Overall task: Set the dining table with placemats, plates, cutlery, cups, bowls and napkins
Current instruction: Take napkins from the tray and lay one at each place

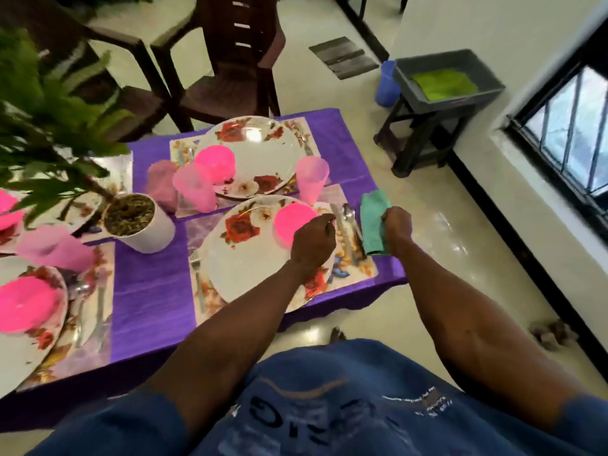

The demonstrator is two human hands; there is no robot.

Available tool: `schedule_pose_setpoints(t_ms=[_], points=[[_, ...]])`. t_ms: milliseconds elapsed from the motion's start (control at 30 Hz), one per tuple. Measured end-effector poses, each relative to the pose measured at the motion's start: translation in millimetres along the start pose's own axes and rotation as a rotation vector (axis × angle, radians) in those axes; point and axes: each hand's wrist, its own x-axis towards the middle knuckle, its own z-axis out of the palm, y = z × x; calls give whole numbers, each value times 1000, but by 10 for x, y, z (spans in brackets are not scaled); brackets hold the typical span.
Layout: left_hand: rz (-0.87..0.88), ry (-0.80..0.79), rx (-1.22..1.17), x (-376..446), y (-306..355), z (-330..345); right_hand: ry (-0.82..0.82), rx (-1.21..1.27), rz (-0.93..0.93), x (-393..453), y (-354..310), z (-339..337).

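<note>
A floral plate point(237, 268) lies on a placemat point(362, 271) at the table's near right corner, with a pink bowl point(291, 222) on it. A knife point(340, 222) and spoon point(349, 213) lie right of the plate, a fork point(196, 268) on its left. My right hand point(396, 225) grips a folded green napkin point(373, 222) at the table's right edge, beside the spoon. My left hand point(314, 238) hovers over the plate's right rim with fingers curled by the knife; whether it touches anything is unclear. A pink cup point(311, 179) stands behind the setting.
A second set place point(260, 153) lies farther back, more settings at the left. A potted plant point(138, 222) stands mid-table. Dark chairs point(230, 60) stand beyond the table. A grey tub with green napkins point(447, 80) sits on a stool to the right.
</note>
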Motion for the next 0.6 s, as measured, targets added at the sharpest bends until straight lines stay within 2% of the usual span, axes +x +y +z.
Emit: schedule_pose_setpoints(t_ms=[100,467,600], points=[[-66,17,6,172,186,226,3,-76,-86,337,-62,-193],[-220,33,72,440,393,477,-327,-195,-234,855,-417,-22],[-265,29,99,452,358,488,-316,-379,-334,986,-257,17]])
